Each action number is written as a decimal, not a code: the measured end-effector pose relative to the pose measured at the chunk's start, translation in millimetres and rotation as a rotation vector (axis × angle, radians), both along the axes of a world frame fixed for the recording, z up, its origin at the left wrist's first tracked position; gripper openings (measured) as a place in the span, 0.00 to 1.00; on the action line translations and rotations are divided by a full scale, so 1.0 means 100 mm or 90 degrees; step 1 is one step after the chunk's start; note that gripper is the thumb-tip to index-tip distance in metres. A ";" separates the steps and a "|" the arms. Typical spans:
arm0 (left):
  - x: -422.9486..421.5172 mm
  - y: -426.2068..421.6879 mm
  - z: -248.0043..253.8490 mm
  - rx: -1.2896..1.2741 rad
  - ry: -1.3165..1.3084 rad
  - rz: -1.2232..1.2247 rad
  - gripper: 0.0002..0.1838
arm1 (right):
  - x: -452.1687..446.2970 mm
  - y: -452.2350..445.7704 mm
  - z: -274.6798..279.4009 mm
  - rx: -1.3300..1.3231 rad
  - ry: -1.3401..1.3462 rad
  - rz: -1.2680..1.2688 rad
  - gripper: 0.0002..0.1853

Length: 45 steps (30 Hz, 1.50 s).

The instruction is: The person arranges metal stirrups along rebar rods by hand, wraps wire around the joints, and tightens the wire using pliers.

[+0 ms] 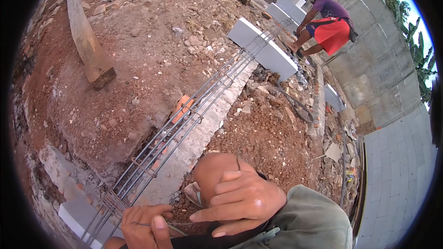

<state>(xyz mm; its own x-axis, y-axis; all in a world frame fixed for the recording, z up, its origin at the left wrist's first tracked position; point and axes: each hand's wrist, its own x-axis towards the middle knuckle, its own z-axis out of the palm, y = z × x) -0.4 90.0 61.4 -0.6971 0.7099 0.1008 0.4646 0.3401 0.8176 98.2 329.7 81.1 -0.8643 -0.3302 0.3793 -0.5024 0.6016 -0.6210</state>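
Far left: long wooden plank [87,37], on reddish soil, one end pointing toward the rebar cage. Bottom left: pale block [74,213], under the near end of the cage. From there, slanting up to the right: rebar cage [194,103], long thin bars tied with square hoops, near end right beside the left hand.

Next: left hand [145,226], at bottom, fingers curled, thumb pressed over, clamped on thin wire [179,223]. Wire across the fingers, on toward the right hand. Further up: orange brick [180,115], at the cage's left side, partly behind bars. Along the cage: rough concrete strip [198,140].

Then right hand [244,198], in front of a bare knee [210,163], fingers loosely bent, index fingertip near the wire's right end; cannot tell if gripping it. Sandalled foot [194,192] below, partly hidden.

Upper middle: big pale block [272,57], on edge, crossed by the cage's far end. Bottom right of centre: grey-green trousers [318,216]. Upper right: another person [330,16], red shorts, bent forward near more blocks [290,9]. Behind: grey concrete wall [369,55]. Far right: grey block wall [401,170].
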 end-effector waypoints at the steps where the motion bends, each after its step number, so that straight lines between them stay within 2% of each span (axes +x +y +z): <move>1: 0.00 0.00 0.00 -0.001 0.001 0.000 0.24 | 0.00 0.00 -0.01 -0.002 0.003 0.001 0.24; 7: 0.00 0.01 0.01 -0.001 -0.008 0.003 0.23 | 0.03 0.00 0.04 0.020 -0.039 -0.005 0.22; 16: -0.01 0.00 -0.01 0.014 0.009 0.001 0.21 | 0.00 0.00 0.00 0.000 -0.009 0.001 0.24; 45: -0.01 0.01 0.01 0.000 0.017 -0.003 0.23 | 0.01 -0.01 -0.02 -0.011 0.001 -0.004 0.23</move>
